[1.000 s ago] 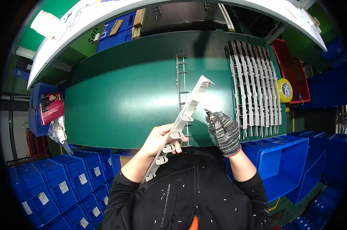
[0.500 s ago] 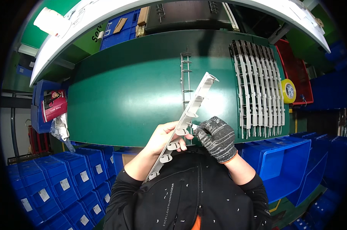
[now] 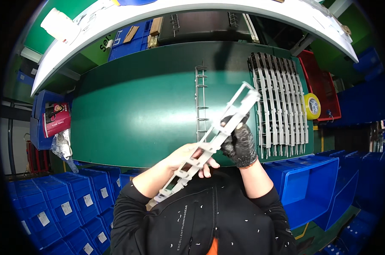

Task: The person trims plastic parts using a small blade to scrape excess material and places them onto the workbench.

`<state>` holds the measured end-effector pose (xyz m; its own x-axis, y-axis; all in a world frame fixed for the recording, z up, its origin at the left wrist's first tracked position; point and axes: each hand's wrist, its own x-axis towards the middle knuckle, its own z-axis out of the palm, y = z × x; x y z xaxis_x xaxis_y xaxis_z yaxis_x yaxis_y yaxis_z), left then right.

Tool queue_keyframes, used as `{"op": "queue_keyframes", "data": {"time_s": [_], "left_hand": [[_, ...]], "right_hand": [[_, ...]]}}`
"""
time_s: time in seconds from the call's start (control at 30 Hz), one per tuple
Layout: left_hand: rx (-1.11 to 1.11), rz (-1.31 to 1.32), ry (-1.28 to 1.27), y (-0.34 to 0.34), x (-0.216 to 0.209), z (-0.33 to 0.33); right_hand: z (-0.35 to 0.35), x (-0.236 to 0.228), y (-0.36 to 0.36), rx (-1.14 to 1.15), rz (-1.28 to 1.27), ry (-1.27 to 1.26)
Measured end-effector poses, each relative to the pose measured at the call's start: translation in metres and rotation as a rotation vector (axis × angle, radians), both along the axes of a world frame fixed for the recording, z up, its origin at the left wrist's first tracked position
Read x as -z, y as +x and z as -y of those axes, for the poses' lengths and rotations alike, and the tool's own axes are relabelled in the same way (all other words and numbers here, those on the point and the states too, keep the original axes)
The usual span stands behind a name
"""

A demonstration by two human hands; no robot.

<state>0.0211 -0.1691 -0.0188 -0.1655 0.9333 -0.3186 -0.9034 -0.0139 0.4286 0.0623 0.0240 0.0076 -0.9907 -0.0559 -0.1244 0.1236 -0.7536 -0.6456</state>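
Observation:
A long pale grey slotted strip (image 3: 210, 147) with cross tabs slants over the table's near edge, its far end up to the right. My bare left hand (image 3: 180, 156) is closed around its lower half, fingertips showing on the right side. My right hand (image 3: 242, 146), in a dark knit glove, is closed at the upper part of the strip; its fingers are partly behind it. Whether that hand also holds a small tool is hidden. Another ladder-like strip (image 3: 197, 100) lies lengthwise on the green table (image 3: 128, 114), just beyond the held one.
Several similar strips (image 3: 279, 102) lie side by side at the right. Beside them are a yellow tape roll (image 3: 312, 106) and a red bin (image 3: 323, 87). Blue crates (image 3: 69, 193) stand at lower left, and an open blue crate (image 3: 309, 187) at lower right. A white shelf (image 3: 192, 13) crosses the far side.
The strip has been turned, so its open frame now shows. My right hand has moved up along it from the middle to grip nearer its far end; the small pale tool seen there is out of sight.

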Motion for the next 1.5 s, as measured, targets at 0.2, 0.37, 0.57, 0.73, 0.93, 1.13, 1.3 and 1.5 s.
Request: {"op": "queue_keyframes", "data": {"time_s": [0.2,0.37,0.57,0.73,0.93,1.13,1.3,1.5], "left_hand": [[0.024,-0.659,-0.197,-0.006,-0.015,0.028],[-0.059,-0.626,-0.253,-0.002,-0.021,0.026],[0.014,-0.538,-0.328,-0.003,-0.031,0.027],[0.073,-0.475,-0.299,-0.002,-0.029,0.027],[0.103,-0.514,-0.272,-0.003,-0.026,0.027],[0.024,-0.438,-0.311,-0.002,-0.026,0.024],[-0.101,-0.508,-0.289,-0.004,-0.017,0.022],[-0.281,-0.490,-0.204,-0.001,-0.007,0.016]], "right_hand": [[-0.036,-0.018,-0.012,0.433,0.045,0.149],[-0.036,-0.022,-0.016,0.489,0.038,0.020],[-0.025,0.006,0.022,0.166,0.029,1.011],[-0.025,0.018,0.025,0.380,0.006,0.981],[-0.022,0.004,0.024,0.252,-0.005,1.112],[-0.017,0.008,0.026,0.121,-0.123,1.208],[-0.017,0.013,0.028,0.048,0.375,0.723],[-0.012,0.010,0.026,0.131,0.314,0.815]]}}
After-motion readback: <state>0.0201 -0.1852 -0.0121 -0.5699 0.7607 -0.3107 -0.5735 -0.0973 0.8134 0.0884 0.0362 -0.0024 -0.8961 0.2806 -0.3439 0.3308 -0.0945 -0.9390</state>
